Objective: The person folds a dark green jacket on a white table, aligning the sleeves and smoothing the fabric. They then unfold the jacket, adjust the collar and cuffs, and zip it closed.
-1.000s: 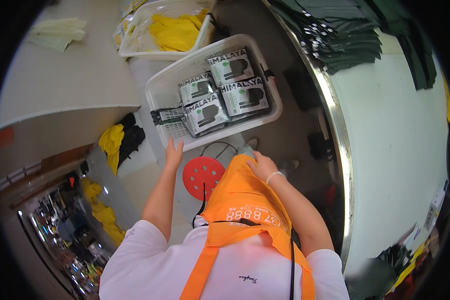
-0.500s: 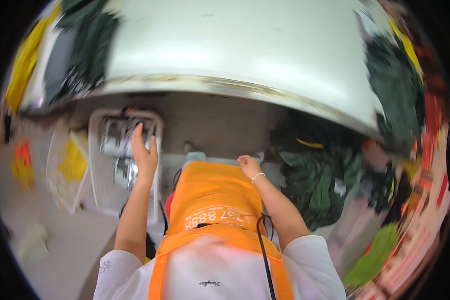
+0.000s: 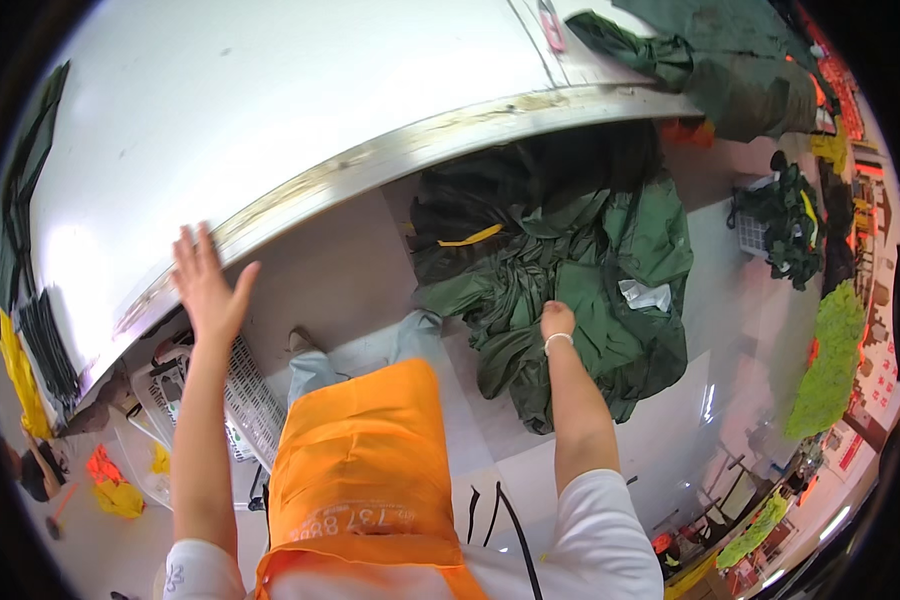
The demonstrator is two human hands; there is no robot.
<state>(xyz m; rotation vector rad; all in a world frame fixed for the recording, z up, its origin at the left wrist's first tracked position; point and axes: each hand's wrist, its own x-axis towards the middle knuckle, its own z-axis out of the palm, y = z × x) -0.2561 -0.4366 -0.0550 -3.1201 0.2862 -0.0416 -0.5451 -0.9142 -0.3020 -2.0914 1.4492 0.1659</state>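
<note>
White print crosses the orange apron [image 3: 360, 430], too faint in parts to read. At the left of the table's [image 3: 320, 80] edge, the left hand [image 3: 210, 290] spreads its fingers; before the table, the right hand's [image 3: 558, 322] are curled together over the green clothes [image 3: 600, 300], whether touching I can't tell. That pile runs partly hidden under the table. Below its left end, the forearm cuts off a basket [image 3: 255, 400].

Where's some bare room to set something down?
The white table looks mostly bare between the dark fabric at left and the pink tool at right. Crowded: the green garments beyond that tool, and the green heap by the right hand.
</note>
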